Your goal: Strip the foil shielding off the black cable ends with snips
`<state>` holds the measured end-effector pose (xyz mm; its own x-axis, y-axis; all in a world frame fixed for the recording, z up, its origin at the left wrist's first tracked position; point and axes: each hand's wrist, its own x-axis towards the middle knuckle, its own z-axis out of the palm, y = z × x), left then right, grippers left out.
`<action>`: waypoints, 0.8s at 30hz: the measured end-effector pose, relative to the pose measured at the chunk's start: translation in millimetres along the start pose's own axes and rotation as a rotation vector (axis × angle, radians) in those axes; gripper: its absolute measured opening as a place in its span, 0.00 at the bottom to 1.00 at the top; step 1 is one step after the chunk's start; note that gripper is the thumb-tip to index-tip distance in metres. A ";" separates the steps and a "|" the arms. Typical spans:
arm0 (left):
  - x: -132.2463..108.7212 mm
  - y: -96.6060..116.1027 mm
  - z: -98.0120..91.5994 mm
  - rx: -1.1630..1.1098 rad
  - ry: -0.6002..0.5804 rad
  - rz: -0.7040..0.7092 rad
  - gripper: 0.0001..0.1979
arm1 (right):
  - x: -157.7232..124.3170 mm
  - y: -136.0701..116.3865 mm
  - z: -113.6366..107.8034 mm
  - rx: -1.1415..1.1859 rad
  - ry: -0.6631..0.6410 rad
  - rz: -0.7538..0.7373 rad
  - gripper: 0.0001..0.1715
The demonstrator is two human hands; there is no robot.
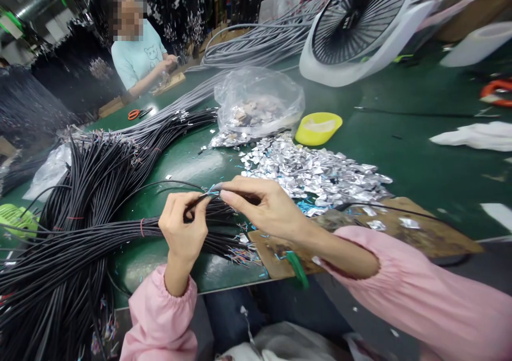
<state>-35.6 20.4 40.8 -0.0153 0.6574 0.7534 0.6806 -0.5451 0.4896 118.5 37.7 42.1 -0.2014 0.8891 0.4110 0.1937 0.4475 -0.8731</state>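
My left hand (184, 223) pinches a black cable (176, 183) near its stripped end, where thin blue and pale wires (213, 191) fan out. From the other side, my right hand (266, 205) closes thumb and finger on those wire ends; the fingertips of both hands nearly meet. Below and left of my hands, a tied bundle of black cables (132, 232) lies on the green table, its coloured wire ends pointing right. A heap of silver foil scraps (316, 171) lies just beyond my right hand.
Behind the foil are a clear plastic bag (260, 97) of scraps and a yellow dish (319, 128). A white fan (360, 30) stands at the back right. A stained board (400, 227) lies under my right forearm. A person (138, 51) works across the table near orange-handled scissors (138, 114).
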 end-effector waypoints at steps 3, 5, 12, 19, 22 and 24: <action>-0.5 -2.0 0.9 -0.016 0.003 -0.105 0.03 | -0.7 0.0 1.4 -0.027 0.032 -0.038 0.15; -1.2 -4.1 1.3 -0.055 -0.013 -0.154 0.03 | -1.4 0.1 2.5 -0.045 0.057 -0.070 0.14; 4.7 -4.1 -3.8 -0.164 -0.255 -0.235 0.11 | -2.7 0.0 1.4 -0.075 0.068 -0.086 0.13; 8.5 -3.5 -4.3 -0.407 -0.333 -0.451 0.16 | 0.8 2.4 -1.0 0.008 0.125 0.041 0.15; 4.1 -4.9 -0.9 -0.335 -0.297 -0.399 0.10 | 3.2 3.1 0.6 0.092 0.116 0.120 0.19; 1.6 -5.6 1.2 -0.272 -0.285 -0.340 0.07 | 4.6 2.9 1.6 0.131 0.069 0.158 0.20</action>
<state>-38.6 25.2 38.7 0.0234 0.9158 0.4009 0.4563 -0.3666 0.8108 116.6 42.9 41.0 -0.1116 0.9536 0.2796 0.0904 0.2899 -0.9528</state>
